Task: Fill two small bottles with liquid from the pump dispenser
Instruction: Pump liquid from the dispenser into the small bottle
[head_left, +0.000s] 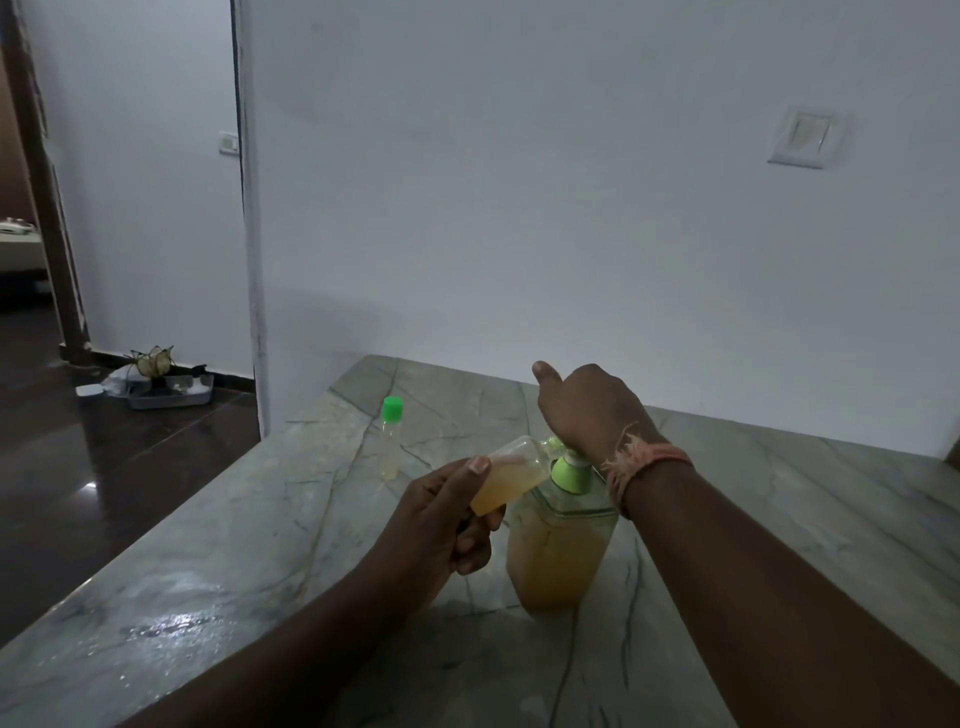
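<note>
A clear pump dispenser (558, 551) with a green collar, full of yellow liquid, stands on the grey marble counter (218, 561). My right hand (587, 410) rests on top of the pump head, thumb stretched out to the left; the fingers are hidden behind the hand. My left hand (447, 514) grips a small uncapped bottle (511, 475), tilted with its mouth at the green spout and partly filled with yellow liquid. A second small bottle (390, 441) with a green cap stands upright farther back on the counter, holding a little liquid at its bottom.
A white wall with a switch plate (802, 136) rises behind the counter. To the left the counter's edge drops to a dark floor, where a grey tray (171, 392) of odds and ends sits by a doorway. A wet sheen shows on the counter's near left.
</note>
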